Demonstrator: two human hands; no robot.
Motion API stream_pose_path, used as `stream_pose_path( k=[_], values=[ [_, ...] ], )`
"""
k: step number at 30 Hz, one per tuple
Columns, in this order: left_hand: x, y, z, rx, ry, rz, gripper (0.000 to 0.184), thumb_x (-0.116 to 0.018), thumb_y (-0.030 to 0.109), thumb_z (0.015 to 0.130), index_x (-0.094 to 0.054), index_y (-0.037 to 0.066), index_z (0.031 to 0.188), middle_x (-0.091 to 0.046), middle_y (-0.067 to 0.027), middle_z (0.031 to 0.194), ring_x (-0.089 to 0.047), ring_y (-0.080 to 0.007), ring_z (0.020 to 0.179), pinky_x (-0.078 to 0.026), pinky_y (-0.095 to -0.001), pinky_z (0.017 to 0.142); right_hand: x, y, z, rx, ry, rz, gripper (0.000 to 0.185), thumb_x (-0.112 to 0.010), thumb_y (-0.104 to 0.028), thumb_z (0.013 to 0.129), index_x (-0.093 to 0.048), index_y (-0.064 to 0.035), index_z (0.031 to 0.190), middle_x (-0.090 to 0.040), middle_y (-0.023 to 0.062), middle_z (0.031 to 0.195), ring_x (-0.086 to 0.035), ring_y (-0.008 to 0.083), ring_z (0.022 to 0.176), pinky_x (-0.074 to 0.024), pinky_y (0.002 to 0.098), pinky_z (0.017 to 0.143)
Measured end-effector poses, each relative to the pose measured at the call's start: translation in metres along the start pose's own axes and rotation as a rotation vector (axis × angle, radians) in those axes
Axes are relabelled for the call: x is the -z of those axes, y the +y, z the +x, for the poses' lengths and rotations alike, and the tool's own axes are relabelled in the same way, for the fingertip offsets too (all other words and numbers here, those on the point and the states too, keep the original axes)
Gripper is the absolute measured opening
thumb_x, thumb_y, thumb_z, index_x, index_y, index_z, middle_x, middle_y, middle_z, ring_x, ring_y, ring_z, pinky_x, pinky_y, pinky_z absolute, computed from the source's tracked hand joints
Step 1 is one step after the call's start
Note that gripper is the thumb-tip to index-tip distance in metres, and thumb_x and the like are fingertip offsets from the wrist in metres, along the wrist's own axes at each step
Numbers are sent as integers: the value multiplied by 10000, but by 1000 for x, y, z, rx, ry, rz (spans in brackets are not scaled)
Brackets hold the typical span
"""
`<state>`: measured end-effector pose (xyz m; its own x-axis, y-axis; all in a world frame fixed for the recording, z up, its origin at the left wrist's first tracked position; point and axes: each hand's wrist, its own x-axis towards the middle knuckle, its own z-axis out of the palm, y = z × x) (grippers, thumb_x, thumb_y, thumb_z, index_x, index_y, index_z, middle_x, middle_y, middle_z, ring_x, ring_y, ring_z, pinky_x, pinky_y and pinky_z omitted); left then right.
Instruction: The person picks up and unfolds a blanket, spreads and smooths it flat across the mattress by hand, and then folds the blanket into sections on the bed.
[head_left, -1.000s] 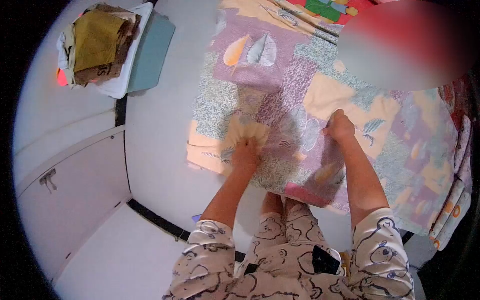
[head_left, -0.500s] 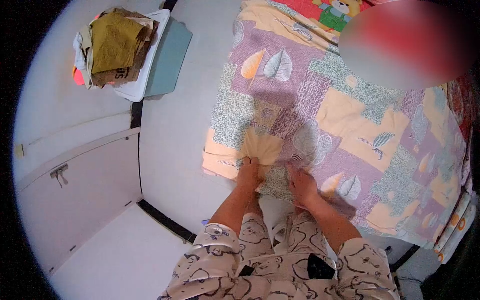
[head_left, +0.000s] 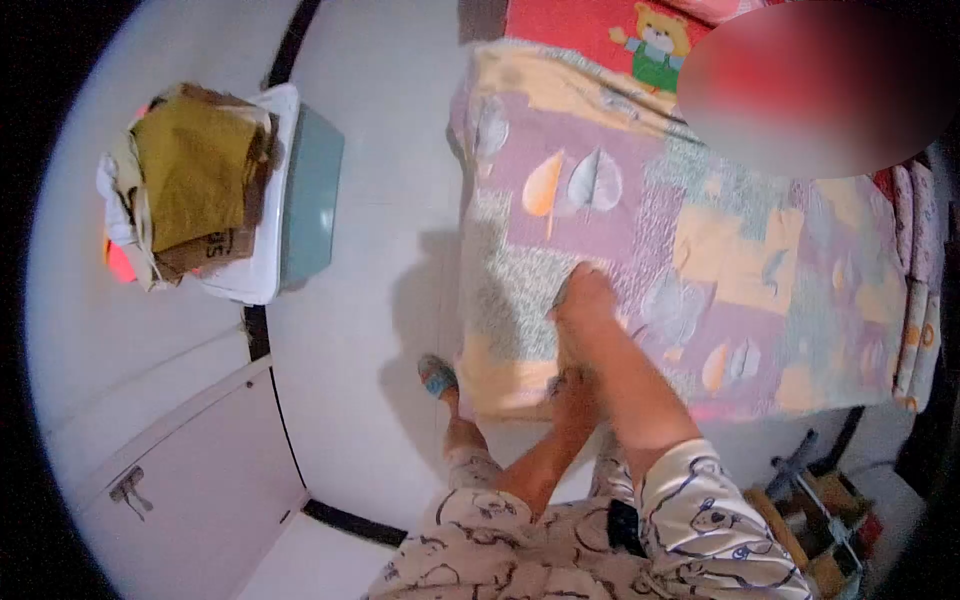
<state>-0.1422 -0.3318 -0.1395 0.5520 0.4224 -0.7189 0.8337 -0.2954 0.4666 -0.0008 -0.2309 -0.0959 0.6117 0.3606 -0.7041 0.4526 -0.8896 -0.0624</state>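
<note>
A patchwork-patterned cloth (head_left: 590,225) with printed leaves is spread over a bed-like surface. My right hand (head_left: 585,292) lies on its left part, fingers bent against the fabric; whether it pinches any cloth is blurred. Just below it, at the near edge of the cloth, is my left hand (head_left: 572,392), partly behind my right forearm. Its fingers are closed at the fabric, but what they hold is hard to make out.
A teal bin (head_left: 312,200) with a white rim, topped by folded cloths (head_left: 195,170), stands at the left. A red bear-print cloth (head_left: 570,30) lies behind. Rolled fabrics (head_left: 915,300) are at the right edge, a small rack (head_left: 820,520) at the lower right.
My right hand has moved up and forward over the cloth, and my left hand now sits below it. The view has shifted; my foot shows on the floor and the rack has come into view.
</note>
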Motion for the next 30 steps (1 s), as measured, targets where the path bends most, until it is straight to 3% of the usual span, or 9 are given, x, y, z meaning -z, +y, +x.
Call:
stream_pose_path(
  k=[1, 5, 7, 11, 13, 16, 23, 25, 30],
  values=[
    [4, -6, -10, -306, 26, 231, 506, -630, 181, 619, -387, -1, 1024, -364, -244, 1080, -483, -364, 865, -415, -389, 728, -6, -2, -8, -22, -17, -4, 760, -766, -302, 461, -370, 48, 1007, -481, 180, 972, -473, 294, 953, -399, 359, 796],
    [96, -24, -12, -622, 14, 82, 349, -555, 147, 664, -441, 10, 964, -341, -173, 1150, -449, -314, 901, -418, -390, 714, 4, -4, 3, -15, 38, 13, 740, -773, -328, 430, -381, 6, 960, -490, 182, 962, -496, 307, 916, -423, 347, 761],
    [102, -55, 13, -581, 189, 177, 248, -507, 100, 686, -462, 34, 921, -361, -126, 1119, -426, -285, 926, -415, -382, 727, 1, -5, 4, -53, 11, -9, 767, -783, -348, 391, -382, -7, 948, -490, 183, 953, -501, 310, 902, -423, 341, 755],
    [172, -43, 39, -656, 187, 371, 204, -462, 69, 706, -475, 55, 910, -373, -87, 1100, -425, -271, 934, -408, -377, 746, -3, -3, 6, -66, 24, -44, 792, -781, -350, 380, -364, -18, 966, -492, 189, 948, -504, 320, 892, -428, 357, 743],
    [184, -38, 53, -574, -121, 292, 305, -439, 40, 719, -463, 80, 1020, -305, -97, 1185, -388, -290, 1013, -357, -358, 837, -2, 0, 9, -50, 33, -39, 794, -780, -347, 382, -358, -17, 969, -493, 191, 944, -507, 323, 884, -428, 361, 742],
    [195, -35, 64, -555, -275, 176, 366, -488, 28, 673, -463, 87, 1034, -302, -89, 1182, -380, -277, 1034, -350, -340, 856, -1, -1, 9, -47, -14, -31, 783, -773, -353, 400, -359, -23, 976, -497, 174, 972, -486, 306, 940, -412, 349, 786],
    [187, -57, 44, -675, -233, 415, 520, -559, 23, 617, -418, 76, 1114, -226, -81, 1261, -307, -275, 1113, -310, -325, 904, 5, -4, 6, -108, -7, 44, 723, -769, -318, 412, -386, -34, 955, -506, 163, 963, -499, 312, 927, -426, 371, 759],
    [190, -53, 46, -647, -343, 473, 554, -574, 52, 624, -385, 70, 1144, -174, -71, 1297, -293, -274, 1119, -301, -337, 912, 10, -3, 7, -174, -22, 43, 714, -767, -304, 414, -390, -29, 953, -507, 163, 963, -506, 312, 918, -434, 378, 744],
    [214, -21, 71, -636, -459, 422, 559, -599, 98, 635, -377, 65, 1146, -295, -97, 1206, -336, -278, 1083, -322, -364, 883, -13, 5, 19, -138, 29, 29, 682, -758, -296, 418, -404, -12, 927, -500, 170, 935, -502, 305, 910, -427, 388, 727]
  ],
)
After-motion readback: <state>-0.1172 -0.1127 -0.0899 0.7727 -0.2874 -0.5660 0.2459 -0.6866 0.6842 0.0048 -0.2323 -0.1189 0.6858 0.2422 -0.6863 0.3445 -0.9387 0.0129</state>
